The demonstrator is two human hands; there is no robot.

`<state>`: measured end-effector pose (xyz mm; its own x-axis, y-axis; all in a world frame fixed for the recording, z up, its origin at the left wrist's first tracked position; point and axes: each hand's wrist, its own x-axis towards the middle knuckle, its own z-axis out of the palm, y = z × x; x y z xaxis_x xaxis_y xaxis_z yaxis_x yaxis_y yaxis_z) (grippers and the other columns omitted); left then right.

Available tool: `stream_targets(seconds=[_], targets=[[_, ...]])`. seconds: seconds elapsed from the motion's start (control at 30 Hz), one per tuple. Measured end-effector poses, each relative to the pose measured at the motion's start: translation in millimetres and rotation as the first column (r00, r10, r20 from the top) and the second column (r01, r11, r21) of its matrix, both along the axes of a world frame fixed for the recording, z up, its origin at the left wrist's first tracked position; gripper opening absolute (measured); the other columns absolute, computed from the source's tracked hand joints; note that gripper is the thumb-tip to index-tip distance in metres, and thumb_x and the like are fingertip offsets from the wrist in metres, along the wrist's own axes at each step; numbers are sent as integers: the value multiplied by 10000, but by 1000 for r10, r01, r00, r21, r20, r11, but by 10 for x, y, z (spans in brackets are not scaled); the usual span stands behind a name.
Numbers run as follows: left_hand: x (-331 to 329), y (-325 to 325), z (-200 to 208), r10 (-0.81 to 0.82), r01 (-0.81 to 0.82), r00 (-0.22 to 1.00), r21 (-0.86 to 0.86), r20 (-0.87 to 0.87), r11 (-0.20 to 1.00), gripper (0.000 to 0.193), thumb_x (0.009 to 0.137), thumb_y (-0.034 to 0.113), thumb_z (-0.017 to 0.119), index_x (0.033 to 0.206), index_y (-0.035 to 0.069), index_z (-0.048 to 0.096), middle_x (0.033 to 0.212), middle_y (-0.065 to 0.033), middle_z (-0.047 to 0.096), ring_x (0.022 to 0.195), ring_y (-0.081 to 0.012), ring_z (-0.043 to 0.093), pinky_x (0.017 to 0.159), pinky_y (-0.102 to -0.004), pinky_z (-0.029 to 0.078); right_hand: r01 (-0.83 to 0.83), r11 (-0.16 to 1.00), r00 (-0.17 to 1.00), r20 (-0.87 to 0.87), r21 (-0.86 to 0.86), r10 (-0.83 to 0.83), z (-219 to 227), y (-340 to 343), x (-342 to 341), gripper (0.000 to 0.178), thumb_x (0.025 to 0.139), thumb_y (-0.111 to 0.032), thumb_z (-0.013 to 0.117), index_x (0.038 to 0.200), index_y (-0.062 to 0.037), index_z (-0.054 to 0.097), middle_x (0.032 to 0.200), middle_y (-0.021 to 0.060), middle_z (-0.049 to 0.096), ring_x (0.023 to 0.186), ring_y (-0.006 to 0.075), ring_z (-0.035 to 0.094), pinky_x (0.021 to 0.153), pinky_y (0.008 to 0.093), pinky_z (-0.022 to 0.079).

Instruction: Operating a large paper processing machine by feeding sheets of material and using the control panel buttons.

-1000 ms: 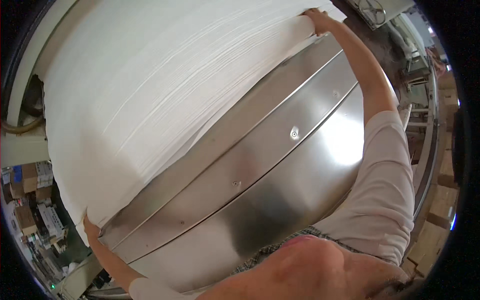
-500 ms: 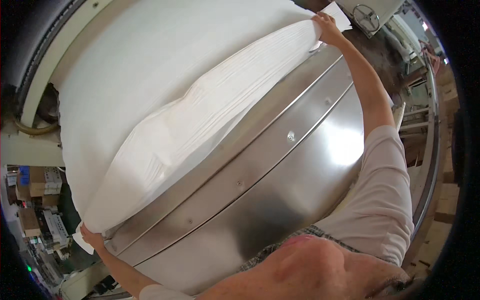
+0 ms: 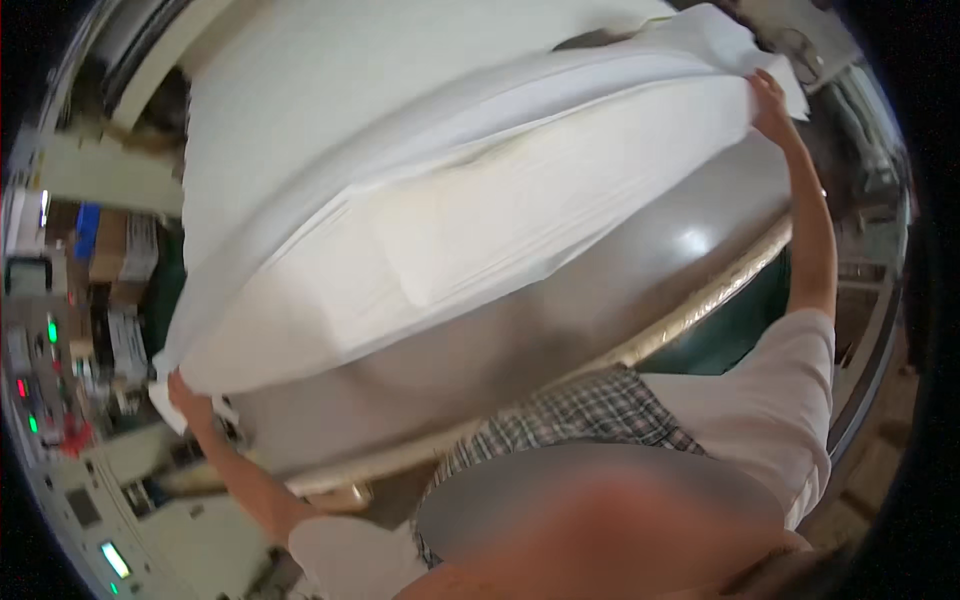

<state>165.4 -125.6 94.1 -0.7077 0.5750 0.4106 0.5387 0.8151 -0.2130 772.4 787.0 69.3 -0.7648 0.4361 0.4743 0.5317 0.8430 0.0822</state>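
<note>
Holding layered white sheets over the metal surface — left hand pinching the near-left end, right hand the far-right — seemingly a lifting step, the next move wanting even tension.

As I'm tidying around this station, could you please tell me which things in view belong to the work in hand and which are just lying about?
In use:
white sheets, held at both ends
left hand
right hand
shiny metal surface below the sheets

Lying about:
cardboard boxes, left
blue item by them
</note>
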Motion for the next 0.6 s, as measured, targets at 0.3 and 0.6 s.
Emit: stream_targets(seconds=[0.3,0.6], targets=[[1073,-540,-549,237,-213,916,-108,323,971,544,673,120,623,1187,153,446,1214,-168,446,1209,-321,332,979,-497,217,116,989,940,331,-88,-81,-533,-333,1001,606,686,40,547,1245,-127,380,1336,143,297,1217,354,297,987,451,301],[1492,-927,-799,434,-326,740,-289,514,900,613,635,53,624,1208,153,433,1258,-173,411,1219,-300,332,1010,-501,178,252,948,809,580,-196,-96,-601,-902,988,662,599,-53,701,1195,-166,435,1306,161,332,1205,368,303,990,452,290]])
